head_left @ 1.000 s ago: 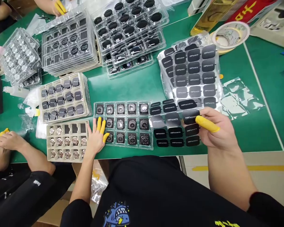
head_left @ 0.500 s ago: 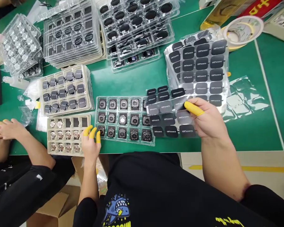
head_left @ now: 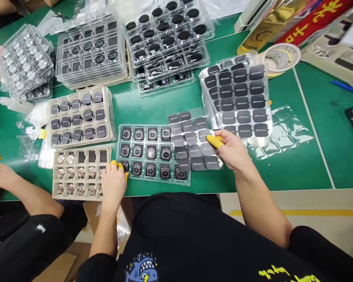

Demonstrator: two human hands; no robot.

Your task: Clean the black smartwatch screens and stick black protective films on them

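A sheet of dark square stickers (head_left: 191, 138) is pinched in my right hand (head_left: 231, 150), whose fingertips wear yellow covers. The sheet hangs over the right end of a clear tray (head_left: 155, 181) of black square watch pieces. At the tray's left end, my left hand (head_left: 114, 182) has its yellow-covered fingers curled at the corner; what they grip, if anything, is hidden. Just left of that hand lies a beige tray (head_left: 76, 163) of round watches, partly covered by it. More sticker sheets (head_left: 241, 92) are piled beyond my right hand.
Stacked trays (head_left: 91, 51) stand at the back left, with round black pieces in trays (head_left: 169, 41) beside them. A tape roll (head_left: 281, 58) lies at the back right, near clear film (head_left: 282, 135). Another person's hand and arm (head_left: 23, 188) are at the far left.
The sticker sheet and my right hand have shifted left over the tray. My left hand's fingers are more curled at the tray's corner. The view has moved a little.
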